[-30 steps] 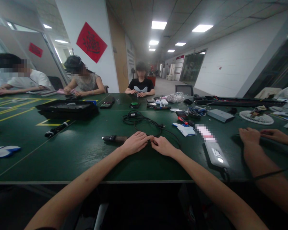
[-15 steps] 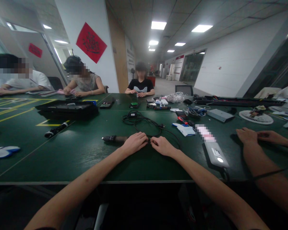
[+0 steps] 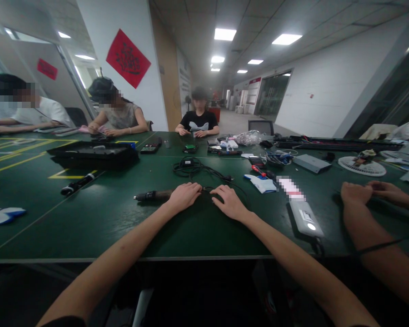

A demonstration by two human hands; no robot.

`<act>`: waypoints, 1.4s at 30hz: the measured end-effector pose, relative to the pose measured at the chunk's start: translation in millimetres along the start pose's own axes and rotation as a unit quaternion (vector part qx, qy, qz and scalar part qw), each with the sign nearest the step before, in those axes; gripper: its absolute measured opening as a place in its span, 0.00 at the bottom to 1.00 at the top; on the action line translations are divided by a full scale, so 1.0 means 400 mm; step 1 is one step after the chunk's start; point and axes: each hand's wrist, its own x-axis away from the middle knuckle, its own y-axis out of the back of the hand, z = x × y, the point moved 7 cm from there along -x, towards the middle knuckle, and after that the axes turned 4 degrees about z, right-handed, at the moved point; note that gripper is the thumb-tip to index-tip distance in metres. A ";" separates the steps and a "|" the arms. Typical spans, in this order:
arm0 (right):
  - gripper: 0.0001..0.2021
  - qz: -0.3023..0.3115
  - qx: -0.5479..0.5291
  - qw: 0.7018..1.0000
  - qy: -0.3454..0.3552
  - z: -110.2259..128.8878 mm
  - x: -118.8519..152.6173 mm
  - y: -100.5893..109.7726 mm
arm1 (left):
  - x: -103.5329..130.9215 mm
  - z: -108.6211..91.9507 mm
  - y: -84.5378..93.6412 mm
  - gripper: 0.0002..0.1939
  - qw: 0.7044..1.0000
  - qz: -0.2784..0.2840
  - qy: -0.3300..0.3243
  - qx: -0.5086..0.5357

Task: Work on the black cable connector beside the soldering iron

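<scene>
An electric screwdriver lies on its side on the green table, its tip pointing left. Over its rear end my left hand is closed, and the cable end shows at the fingertips. My right hand is a little to the right, fingers apart and bent, with nothing held. The thin black cable runs from near the hands to a loose coil with a small black box behind them.
To the right lie a blue and white glove, a red screwdriver and a white power bank. A person's hands rest at the far right. A black tray and a black tube are at left.
My left hand and the electric screwdriver have shifted left. My right hand has come away from the cable end; its fingers have opened and a gap now separates the hands.
</scene>
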 end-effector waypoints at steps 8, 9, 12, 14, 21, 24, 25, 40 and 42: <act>0.13 -0.004 0.008 0.999 -0.035 -0.030 0.011 0.019 | 0.121 0.386 0.007 0.13 0.955 0.046 0.293 0.009; 0.13 -0.004 0.009 0.999 -0.037 -0.032 0.011 0.019 | 0.157 0.438 0.012 0.14 0.941 0.054 0.335 0.007; 0.13 -0.005 0.007 0.999 -0.038 -0.036 0.010 0.017 | 0.282 0.562 0.044 0.18 0.892 0.056 0.448 -0.005; 0.13 -0.006 0.007 0.999 -0.041 -0.041 0.011 0.015 | 0.357 0.611 0.071 0.21 0.872 0.049 0.488 -0.018; 0.14 0.003 -0.017 0.999 -0.046 -0.060 0.013 0.002 | 0.510 0.686 0.120 0.23 0.813 0.029 0.580 -0.053; 0.14 0.013 -0.023 0.999 -0.047 -0.063 0.014 -0.001 | 0.510 0.696 0.121 0.24 0.807 0.001 0.587 -0.060; 0.14 0.016 -0.024 0.998 -0.047 -0.063 0.014 -0.002 | 0.507 0.697 0.122 0.25 0.806 -0.014 0.589 -0.059; 0.13 0.030 -0.014 0.999 -0.037 -0.055 0.013 -0.004 | 0.464 0.678 0.054 0.31 0.811 0.074 0.577 -0.062; 0.13 0.029 -0.015 0.999 -0.033 -0.053 0.013 -0.004 | 0.419 0.638 0.046 0.26 0.836 0.076 0.538 -0.076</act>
